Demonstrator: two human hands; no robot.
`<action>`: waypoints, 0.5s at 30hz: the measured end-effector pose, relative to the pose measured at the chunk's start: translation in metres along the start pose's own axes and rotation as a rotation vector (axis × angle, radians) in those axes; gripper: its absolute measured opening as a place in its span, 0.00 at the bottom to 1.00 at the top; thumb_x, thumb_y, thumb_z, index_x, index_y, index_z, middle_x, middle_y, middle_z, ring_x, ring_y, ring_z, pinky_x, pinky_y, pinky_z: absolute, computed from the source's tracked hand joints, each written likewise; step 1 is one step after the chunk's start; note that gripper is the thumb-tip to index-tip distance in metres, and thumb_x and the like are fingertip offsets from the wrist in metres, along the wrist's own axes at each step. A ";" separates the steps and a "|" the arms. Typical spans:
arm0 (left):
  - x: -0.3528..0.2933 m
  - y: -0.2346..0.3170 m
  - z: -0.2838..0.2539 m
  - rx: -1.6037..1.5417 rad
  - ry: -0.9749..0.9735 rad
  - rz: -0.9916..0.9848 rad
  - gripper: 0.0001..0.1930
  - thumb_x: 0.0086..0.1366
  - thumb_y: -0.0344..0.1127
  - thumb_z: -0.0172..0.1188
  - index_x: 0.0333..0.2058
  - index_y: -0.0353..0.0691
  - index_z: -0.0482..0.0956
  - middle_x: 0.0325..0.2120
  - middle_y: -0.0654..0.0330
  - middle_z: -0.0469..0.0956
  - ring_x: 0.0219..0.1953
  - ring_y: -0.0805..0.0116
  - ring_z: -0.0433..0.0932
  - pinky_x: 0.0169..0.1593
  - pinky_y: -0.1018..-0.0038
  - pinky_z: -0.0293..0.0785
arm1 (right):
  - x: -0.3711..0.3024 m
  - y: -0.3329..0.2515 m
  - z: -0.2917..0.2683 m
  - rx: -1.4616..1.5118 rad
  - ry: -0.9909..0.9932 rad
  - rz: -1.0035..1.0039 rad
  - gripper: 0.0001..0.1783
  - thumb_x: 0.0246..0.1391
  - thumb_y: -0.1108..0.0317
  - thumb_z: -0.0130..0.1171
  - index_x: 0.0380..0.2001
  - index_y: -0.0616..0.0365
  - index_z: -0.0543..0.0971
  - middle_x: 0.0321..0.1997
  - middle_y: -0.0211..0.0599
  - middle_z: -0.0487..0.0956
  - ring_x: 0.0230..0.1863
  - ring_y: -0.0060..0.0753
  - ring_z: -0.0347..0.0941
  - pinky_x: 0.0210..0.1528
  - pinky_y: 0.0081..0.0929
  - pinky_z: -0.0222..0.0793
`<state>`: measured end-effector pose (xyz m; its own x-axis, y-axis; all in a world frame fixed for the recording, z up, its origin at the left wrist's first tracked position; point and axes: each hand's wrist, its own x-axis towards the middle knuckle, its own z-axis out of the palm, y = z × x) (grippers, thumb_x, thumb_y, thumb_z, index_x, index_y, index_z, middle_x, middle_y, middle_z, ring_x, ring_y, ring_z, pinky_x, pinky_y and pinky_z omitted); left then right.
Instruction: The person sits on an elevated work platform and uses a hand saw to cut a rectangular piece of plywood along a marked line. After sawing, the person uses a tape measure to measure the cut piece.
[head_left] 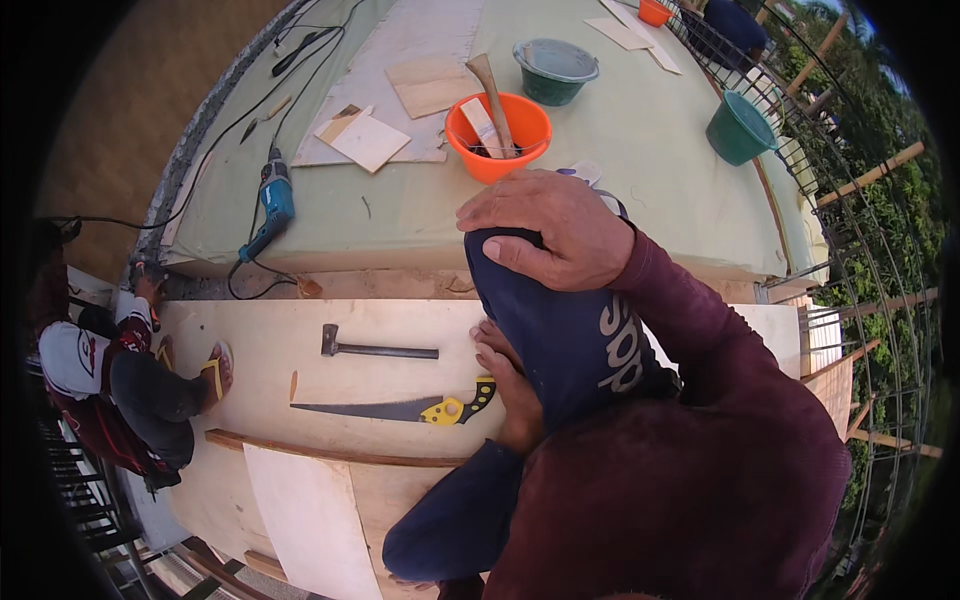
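Observation:
My right hand (555, 228) rests palm down on my raised knee in navy trousers (540, 320); its fingers drape over the kneecap, thumb apart, holding nothing. My left hand does not show. A bare foot (512, 385) stands on the plywood, its heel by my other, folded leg (450, 520). Left of the foot lies a handsaw (400, 408) with a yellow and black handle, blade pointing left. Just beyond the saw, a hatchet (380, 348) lies flat with its head to the left. A small patch of skin at the lower edge is too hidden to name.
At left, another person (150, 390) crouches, one hand on a dark tool. A blue corded drill (270, 205) lies on the raised pale surface, near an orange bucket (500, 135) with a wooden-handled tool. Green buckets (552, 85), wood offcuts (365, 140) and rebar (860, 270) stand further off.

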<state>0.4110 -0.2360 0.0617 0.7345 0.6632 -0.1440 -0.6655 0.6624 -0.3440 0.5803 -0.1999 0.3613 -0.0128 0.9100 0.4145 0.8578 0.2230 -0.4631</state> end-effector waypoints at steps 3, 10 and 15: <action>0.006 -0.001 -0.003 -0.028 -0.026 -0.032 0.29 0.77 0.52 0.41 0.68 0.40 0.57 0.67 0.66 0.61 0.70 0.76 0.56 0.71 0.76 0.47 | -0.007 0.001 -0.007 0.097 0.070 0.060 0.18 0.60 0.63 0.58 0.49 0.62 0.80 0.47 0.47 0.82 0.51 0.47 0.77 0.55 0.36 0.71; 0.017 -0.013 -0.010 -0.132 -0.066 -0.090 0.28 0.78 0.50 0.39 0.67 0.36 0.58 0.66 0.67 0.63 0.68 0.79 0.58 0.70 0.82 0.48 | -0.031 0.028 -0.014 0.364 0.161 0.258 0.19 0.66 0.59 0.52 0.50 0.63 0.79 0.50 0.46 0.81 0.53 0.40 0.76 0.58 0.31 0.67; 0.000 -0.047 0.055 0.497 0.165 0.130 0.26 0.80 0.47 0.32 0.67 0.36 0.57 0.65 0.63 0.64 0.68 0.73 0.60 0.70 0.80 0.51 | -0.020 0.020 -0.013 0.309 0.125 0.259 0.21 0.66 0.58 0.50 0.51 0.65 0.79 0.52 0.47 0.80 0.54 0.40 0.75 0.59 0.31 0.66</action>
<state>0.4350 -0.2472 0.1291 0.6265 0.7134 -0.3140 -0.7052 0.6904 0.1616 0.6041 -0.2181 0.3543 0.2616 0.9047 0.3363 0.6301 0.1039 -0.7695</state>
